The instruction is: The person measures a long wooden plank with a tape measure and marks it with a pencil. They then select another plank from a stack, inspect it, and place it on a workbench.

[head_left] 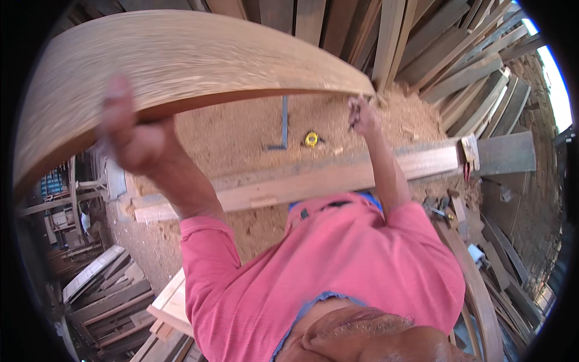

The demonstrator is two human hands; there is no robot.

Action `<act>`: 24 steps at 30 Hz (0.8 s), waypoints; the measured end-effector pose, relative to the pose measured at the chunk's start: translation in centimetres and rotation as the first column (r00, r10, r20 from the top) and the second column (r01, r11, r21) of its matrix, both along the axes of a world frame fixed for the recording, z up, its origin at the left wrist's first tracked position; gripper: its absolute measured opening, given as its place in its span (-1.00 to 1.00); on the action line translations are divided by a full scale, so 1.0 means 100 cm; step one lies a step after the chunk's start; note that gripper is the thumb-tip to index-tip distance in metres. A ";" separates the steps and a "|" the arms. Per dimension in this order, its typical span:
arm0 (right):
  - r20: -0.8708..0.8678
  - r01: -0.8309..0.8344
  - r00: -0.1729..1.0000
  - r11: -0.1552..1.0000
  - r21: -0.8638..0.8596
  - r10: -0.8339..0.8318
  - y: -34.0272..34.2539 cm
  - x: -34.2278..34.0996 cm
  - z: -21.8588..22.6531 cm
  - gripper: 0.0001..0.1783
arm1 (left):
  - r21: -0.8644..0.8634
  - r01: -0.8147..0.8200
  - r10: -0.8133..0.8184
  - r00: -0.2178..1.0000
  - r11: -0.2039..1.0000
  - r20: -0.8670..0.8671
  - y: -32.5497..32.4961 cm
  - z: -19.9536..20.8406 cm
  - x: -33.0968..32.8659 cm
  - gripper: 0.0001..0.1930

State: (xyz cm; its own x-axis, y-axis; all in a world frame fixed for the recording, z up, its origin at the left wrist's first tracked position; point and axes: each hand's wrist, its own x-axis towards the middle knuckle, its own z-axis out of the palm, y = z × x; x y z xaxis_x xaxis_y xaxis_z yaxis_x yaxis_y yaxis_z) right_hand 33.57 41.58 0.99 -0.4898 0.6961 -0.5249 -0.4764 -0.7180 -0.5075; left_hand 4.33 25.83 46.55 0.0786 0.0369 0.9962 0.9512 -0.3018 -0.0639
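Note:
A long, wide wooden board (181, 54) is raised in front of me, its grain smeared by motion and its edge facing me. My left hand (136, 133) grips its lower edge toward the left, thumb on the face and fingers underneath. At the narrow-looking right end, my right hand (363, 116) is closed at the board's corner. A thin dark piece shows below those right fingers, too small to name. Beneath the board a metal square (284, 123) lies on the sawdust, with a yellow tape measure (311, 140) to its right.
A long plank (325, 178) runs across in front of my waist, with a red-handled tool (467, 170) by its right part. Stacked timber (476, 84) leans at the back right. Scrap wood (114, 295) is piled at the lower left, and hand tools (440, 209) lie on the right.

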 end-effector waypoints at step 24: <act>0.977 -0.425 -0.028 0.882 -0.203 0.211 -0.101 0.242 -0.099 0.05 | -0.669 0.551 -0.240 0.829 0.498 0.504 0.439 -0.044 0.157 -0.19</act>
State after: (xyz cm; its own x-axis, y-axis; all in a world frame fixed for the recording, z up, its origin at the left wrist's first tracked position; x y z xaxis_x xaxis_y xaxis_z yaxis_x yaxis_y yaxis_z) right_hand 57.72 31.51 -8.89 0.1931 0.7316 -0.6539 0.7779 -0.5203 -0.3525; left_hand 20.06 69.77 42.16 -0.0048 0.8296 0.5584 0.6284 -0.4318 0.6470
